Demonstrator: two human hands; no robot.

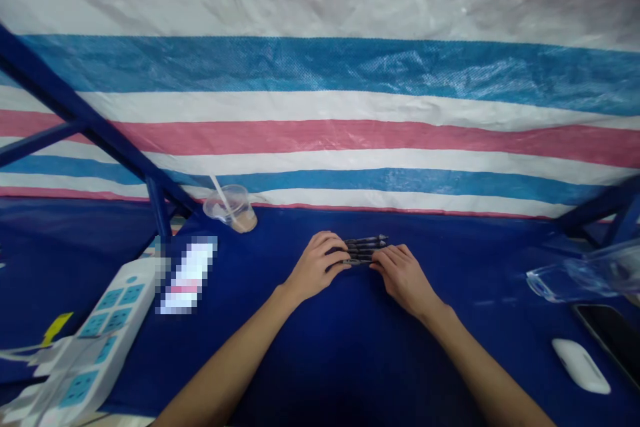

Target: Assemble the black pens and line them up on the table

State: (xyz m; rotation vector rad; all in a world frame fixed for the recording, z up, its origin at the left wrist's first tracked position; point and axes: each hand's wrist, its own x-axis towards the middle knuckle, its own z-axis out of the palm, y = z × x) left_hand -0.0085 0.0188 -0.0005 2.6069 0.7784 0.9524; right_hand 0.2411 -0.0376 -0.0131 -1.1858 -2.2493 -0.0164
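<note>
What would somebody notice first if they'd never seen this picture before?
Probably the big red, white and blue striped sheet across the back. Next, the left hand and right hand touching dark, pen-like sticks near the middle of the blue table. The white power strip with blue sockets stands out at the left.

Through my feed I see a smooth dark-blue tabletop (pixel 340 333) bearing slim dark pens (pixel 367 241), a clear plastic cup (pixel 243 219), a pixelated bright rectangle (pixel 190 273), a white-and-blue power strip (pixel 120 310), a transparent vessel (pixel 570 283), a flat black phone (pixel 613 333) and a rounded white oblong object (pixel 581 367).
</note>
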